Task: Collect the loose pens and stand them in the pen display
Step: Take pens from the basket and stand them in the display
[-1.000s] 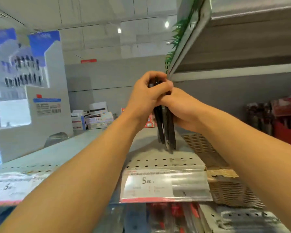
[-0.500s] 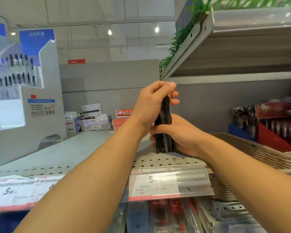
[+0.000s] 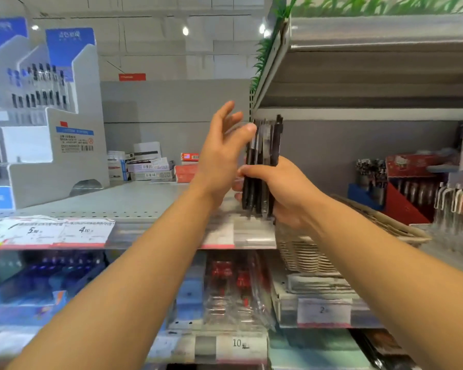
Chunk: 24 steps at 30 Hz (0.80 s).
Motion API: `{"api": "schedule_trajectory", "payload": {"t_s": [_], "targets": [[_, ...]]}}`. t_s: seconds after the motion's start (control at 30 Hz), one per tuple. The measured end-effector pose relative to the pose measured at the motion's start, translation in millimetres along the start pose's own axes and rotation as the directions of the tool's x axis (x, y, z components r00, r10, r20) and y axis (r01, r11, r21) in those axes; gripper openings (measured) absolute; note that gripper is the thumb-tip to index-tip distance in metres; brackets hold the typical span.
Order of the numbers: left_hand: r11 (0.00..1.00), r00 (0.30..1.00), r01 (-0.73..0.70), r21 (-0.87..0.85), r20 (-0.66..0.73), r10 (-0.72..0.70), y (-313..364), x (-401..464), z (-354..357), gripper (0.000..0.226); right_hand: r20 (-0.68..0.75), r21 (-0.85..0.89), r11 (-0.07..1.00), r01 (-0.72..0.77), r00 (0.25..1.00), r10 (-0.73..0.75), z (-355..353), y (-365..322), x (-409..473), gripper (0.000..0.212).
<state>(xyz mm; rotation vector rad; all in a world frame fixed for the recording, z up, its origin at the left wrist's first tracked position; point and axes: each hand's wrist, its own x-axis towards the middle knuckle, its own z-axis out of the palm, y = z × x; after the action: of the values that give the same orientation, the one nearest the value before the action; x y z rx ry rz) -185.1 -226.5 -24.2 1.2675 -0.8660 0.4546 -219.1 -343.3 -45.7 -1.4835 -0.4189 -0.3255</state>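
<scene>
Head view | right hand (image 3: 286,193): fist closed round a bundle of dark pens (image 3: 263,166), held upright above the grey shelf (image 3: 134,201) edge | left hand (image 3: 222,158): fingers spread wide, thumb tip touching the bundle's upper left | pen display (image 3: 48,113): far left on shelf, well apart | wicker basket (image 3: 305,255): just beneath right hand

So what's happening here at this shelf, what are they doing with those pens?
A person is tidying pens at a shop shelf. Their right hand grips a bundle of dark pens upright above the grey shelf. The left hand is open, its thumb against the top of the bundle. The white pen display stands at far left; the bundle is not in it yet.
</scene>
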Motion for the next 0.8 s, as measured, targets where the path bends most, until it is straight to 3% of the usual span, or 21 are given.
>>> {"api": "schedule_trajectory", "payload": {"t_s": [0.17, 0.27, 0.33, 0.43, 0.5, 0.63, 0.8], "targets": [[0.931, 0.935, -0.003, -0.364, -0.332, -0.127, 10, -91, 42, 0.034, 0.061, 0.481, 0.874, -0.073, 0.997, 0.05, -14, -10, -54, 0.048], [0.807, 0.837, 0.014, -0.59, -0.435, -0.333, 9, -140, 80, 0.03, 0.127, 0.599, 0.782, -0.173, 0.985, 0.12, -19, 1, -92, 0.055], [0.724, 0.754, -0.054, -0.688, -0.503, -0.421, 10, -167, 96, 0.034, 0.164, 0.649, 0.722, -0.239, 0.971, 0.174, -15, 19, -119, 0.049], [0.743, 0.63, -0.143, -0.654, -0.639, -0.442, 13, -209, 98, 0.042, 0.209, 0.688, 0.668, -0.283, 0.959, 0.19, 3, 45, -165, 0.016], [0.785, 0.531, -0.118, -0.609, -0.706, -0.468, 17, -242, 92, 0.047, 0.225, 0.664, 0.685, -0.301, 0.953, 0.201, 19, 66, -196, 0.025], [0.855, 0.348, -0.104, -0.508, -0.824, -0.448, 35, -310, 75, 0.051, 0.386, 0.475, 0.786, -0.396, 0.896, 0.218, 59, 97, -249, 0.023], [0.9, 0.117, -0.176, -0.399, -0.916, -0.384, 64, -379, 26, 0.052, 0.598, 0.391, 0.724, -0.569, 0.755, 0.27, 132, 109, -297, 0.023]]}}
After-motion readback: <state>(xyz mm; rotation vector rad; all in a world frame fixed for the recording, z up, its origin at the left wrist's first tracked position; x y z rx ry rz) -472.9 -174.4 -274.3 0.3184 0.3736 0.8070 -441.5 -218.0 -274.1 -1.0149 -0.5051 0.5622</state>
